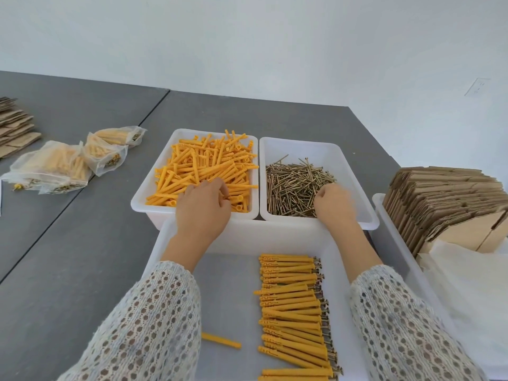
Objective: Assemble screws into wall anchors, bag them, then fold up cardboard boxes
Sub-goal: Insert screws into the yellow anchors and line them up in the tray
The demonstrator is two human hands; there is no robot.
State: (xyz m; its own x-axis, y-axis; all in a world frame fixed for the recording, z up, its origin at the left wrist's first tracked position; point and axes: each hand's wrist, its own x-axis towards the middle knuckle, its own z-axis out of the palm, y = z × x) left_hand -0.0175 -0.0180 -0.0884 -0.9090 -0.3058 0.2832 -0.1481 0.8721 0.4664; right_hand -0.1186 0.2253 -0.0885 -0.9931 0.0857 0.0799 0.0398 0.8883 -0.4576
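While curled, left hand (202, 204) among anchors (203, 169).

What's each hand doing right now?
Left hand: fingers curled among the yellow anchors; grip unclear.
Right hand: fingers curled in the screws; grip unclear.

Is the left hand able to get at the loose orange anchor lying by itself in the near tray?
Probably yes. The left hand is up at the anchor bin, but the lone anchor lies uncovered on the near tray floor beside that sleeve; pulling the arm back should reach it.
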